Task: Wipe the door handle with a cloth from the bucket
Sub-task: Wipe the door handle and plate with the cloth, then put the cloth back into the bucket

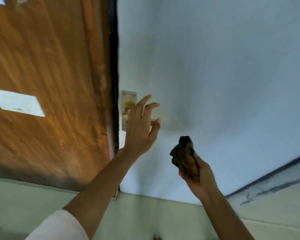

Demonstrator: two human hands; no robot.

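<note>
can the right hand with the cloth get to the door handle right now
Probably not directly. The left hand is spread open in front of the door handle, covering most of it, while the right hand holds the cloth lower and apart.

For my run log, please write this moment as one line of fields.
stage: approaching handle | left hand: open, in front of door handle | right hand: grips crumpled dark cloth, below the handle | wiping: not begun
</note>
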